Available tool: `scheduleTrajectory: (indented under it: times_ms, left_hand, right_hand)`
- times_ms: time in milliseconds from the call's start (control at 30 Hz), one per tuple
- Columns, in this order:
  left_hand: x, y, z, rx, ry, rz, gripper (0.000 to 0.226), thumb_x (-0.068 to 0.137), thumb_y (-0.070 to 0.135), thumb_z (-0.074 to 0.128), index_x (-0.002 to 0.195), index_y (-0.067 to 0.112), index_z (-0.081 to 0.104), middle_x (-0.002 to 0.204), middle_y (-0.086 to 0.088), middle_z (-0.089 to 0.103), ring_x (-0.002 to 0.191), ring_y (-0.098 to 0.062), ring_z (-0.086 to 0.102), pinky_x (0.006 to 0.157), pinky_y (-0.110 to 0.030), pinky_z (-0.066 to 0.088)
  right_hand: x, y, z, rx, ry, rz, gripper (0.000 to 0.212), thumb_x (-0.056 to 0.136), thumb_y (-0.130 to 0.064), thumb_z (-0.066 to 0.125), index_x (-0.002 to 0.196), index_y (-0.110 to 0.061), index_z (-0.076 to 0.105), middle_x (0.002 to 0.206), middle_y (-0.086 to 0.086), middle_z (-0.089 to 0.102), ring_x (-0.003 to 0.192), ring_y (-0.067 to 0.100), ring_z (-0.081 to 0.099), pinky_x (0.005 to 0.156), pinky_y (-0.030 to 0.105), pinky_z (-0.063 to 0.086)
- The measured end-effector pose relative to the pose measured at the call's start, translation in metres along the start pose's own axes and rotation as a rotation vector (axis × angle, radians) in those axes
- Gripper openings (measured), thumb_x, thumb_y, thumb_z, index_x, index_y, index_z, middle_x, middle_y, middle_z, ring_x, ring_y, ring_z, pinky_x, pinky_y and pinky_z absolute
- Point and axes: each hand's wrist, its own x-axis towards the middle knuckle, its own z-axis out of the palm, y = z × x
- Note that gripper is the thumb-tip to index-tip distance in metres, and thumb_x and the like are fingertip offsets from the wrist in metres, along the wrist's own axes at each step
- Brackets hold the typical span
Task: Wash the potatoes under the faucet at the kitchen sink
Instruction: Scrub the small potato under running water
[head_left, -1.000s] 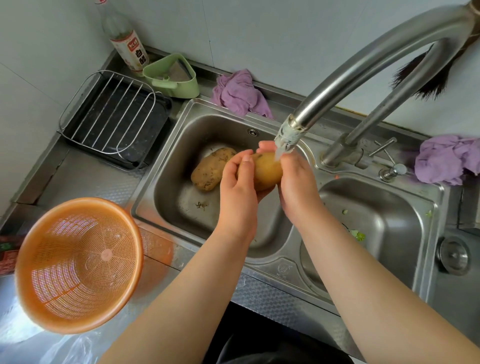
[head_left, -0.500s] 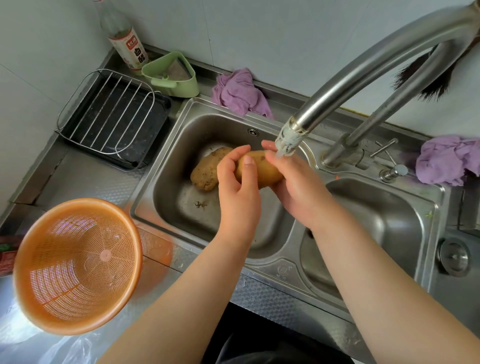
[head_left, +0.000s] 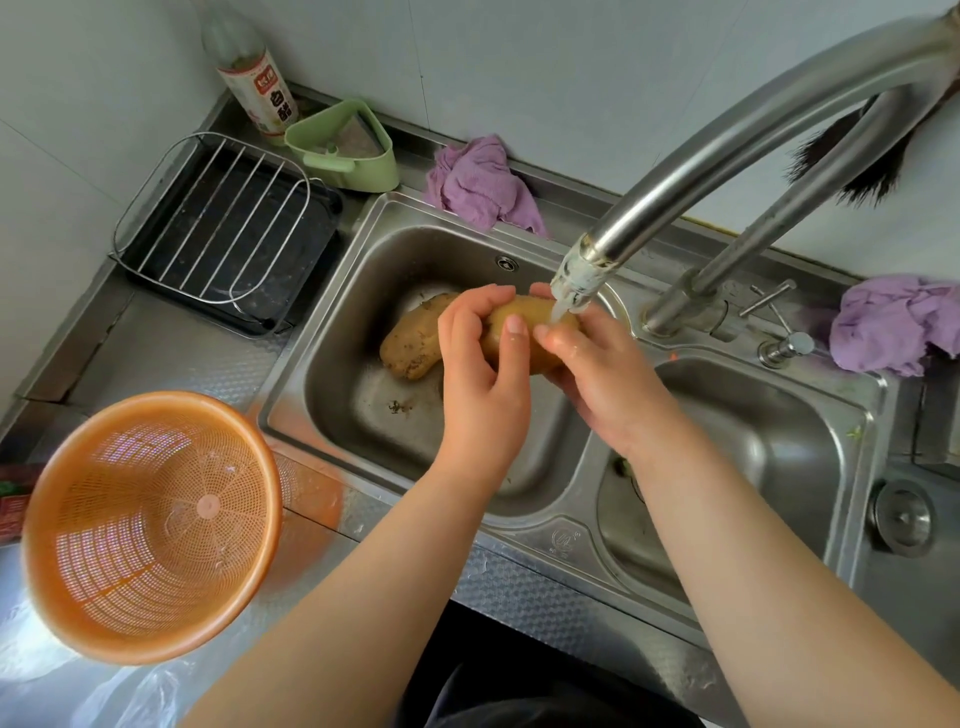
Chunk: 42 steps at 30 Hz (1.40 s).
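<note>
A yellow, wet potato (head_left: 540, 325) is held over the left sink basin (head_left: 337, 379), right under the faucet spout (head_left: 579, 278) with water running onto it. My left hand (head_left: 483, 374) grips its left end, thumb laid across the front. My right hand (head_left: 602, 379) cups its right end from below, fingers curled round it. A second, dirt-covered potato (head_left: 415, 340) lies on the basin floor behind my left hand, partly hidden by it.
An orange plastic colander (head_left: 150, 525) stands on the counter at the left. A black tray with a wire rack (head_left: 223, 234), a green strainer box (head_left: 343, 145) and a vinegar bottle (head_left: 254, 78) sit behind it. Purple cloths (head_left: 483, 187) (head_left: 893, 322) lie beside the sink. The right basin (head_left: 810, 457) holds scraps.
The potato has been turned in my hands under the water. My left thumb has slid across its front and my right fingers have shifted round its right end.
</note>
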Motion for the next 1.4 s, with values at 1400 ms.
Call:
scheduleTrajectory:
  times_ms: [1400]
  left_hand:
    - [0.002, 0.009, -0.001, -0.444, 0.039, -0.679, 0.040, 0.107, 0.039, 0.038, 0.140, 0.016, 0.043, 0.127, -0.013, 0.062, 0.108, -0.026, 0.069, 0.075, -0.038, 0.062]
  right_hand:
    - [-0.003, 0.008, -0.001, -0.333, -0.090, -0.083, 0.048, 0.086, -0.020, 0.065, 0.133, -0.025, 0.055, 0.128, -0.011, 0.060, 0.119, 0.004, 0.057, 0.105, 0.026, 0.044]
